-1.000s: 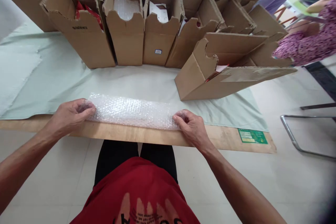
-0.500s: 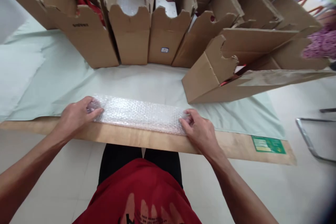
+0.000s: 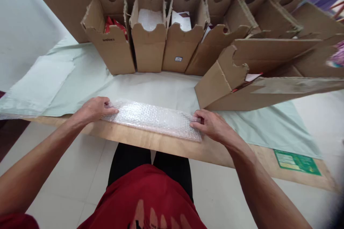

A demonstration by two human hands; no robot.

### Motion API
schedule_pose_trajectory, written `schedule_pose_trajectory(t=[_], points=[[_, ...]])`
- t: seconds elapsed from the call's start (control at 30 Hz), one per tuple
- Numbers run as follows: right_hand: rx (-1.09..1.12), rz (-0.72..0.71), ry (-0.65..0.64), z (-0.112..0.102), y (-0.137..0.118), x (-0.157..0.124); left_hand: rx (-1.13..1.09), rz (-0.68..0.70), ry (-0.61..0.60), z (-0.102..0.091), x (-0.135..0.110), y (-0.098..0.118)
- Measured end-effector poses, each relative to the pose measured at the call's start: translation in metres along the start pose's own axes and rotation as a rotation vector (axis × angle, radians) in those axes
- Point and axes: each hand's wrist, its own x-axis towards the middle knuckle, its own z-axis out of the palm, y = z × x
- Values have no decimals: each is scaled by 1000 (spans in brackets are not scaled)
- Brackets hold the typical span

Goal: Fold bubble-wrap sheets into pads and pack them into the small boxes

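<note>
A long, flat strip of bubble wrap point(image 3: 154, 118) lies along the front edge of the table, folded over on itself. My left hand point(image 3: 98, 109) pinches its left end between thumb and fingers. At the opposite end my right hand point(image 3: 208, 123) grips the top corner, fingers curled and thumb on the near face. The strip is stretched lengthwise between both hands. Whether anything is wrapped inside cannot be made out.
Several open cardboard boxes point(image 3: 149, 48) stand in a row at the back, some with red or white items inside. A larger angled cardboard box point(image 3: 215, 86) is at the right. Bubble wrap sheets point(image 3: 37, 82) lie at the left. A green label point(image 3: 297, 161) marks the wooden edge point(image 3: 129, 139).
The view has swung a little left, so the boxes and hands appear farther right. Both hands keep their hold on the bubble wrap, which stays at the table edge.
</note>
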Motion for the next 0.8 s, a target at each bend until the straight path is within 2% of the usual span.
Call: schedule_pose_trajectory(t=[0.1, 0.17, 0.27, 0.37, 0.43, 0.57, 0.63, 0.7, 0.77, 0.8], points=[[121, -14, 70, 1, -6, -15, -98, 50, -33, -5, -6, 0], [250, -18, 116, 6, -10, -35, -217, 78, -15, -12, -12, 4], [457, -26, 184, 24, -18, -75, -241, 124, 129, -25, -10, 21], [528, -78, 306, 53, -33, -115, -150, 276, 336, -30, 15, 57], [547, -111, 358, 75, -47, -133, -115, 372, 388, -26, 42, 91], [705, -121, 276, 109, -79, -141, 98, 618, 403, -4, 86, 159], [803, -76, 231, 117, -91, -138, 114, 680, 400, 7, 92, 176], [873, -24, 191, 120, -94, -134, 107, 716, 404, 17, 80, 172], [905, -8, 162, 120, -91, -132, 78, 805, 391, 28, 51, 147], [915, -2, 142, 120, -86, -132, 2, 941, 377, 34, 31, 130]])
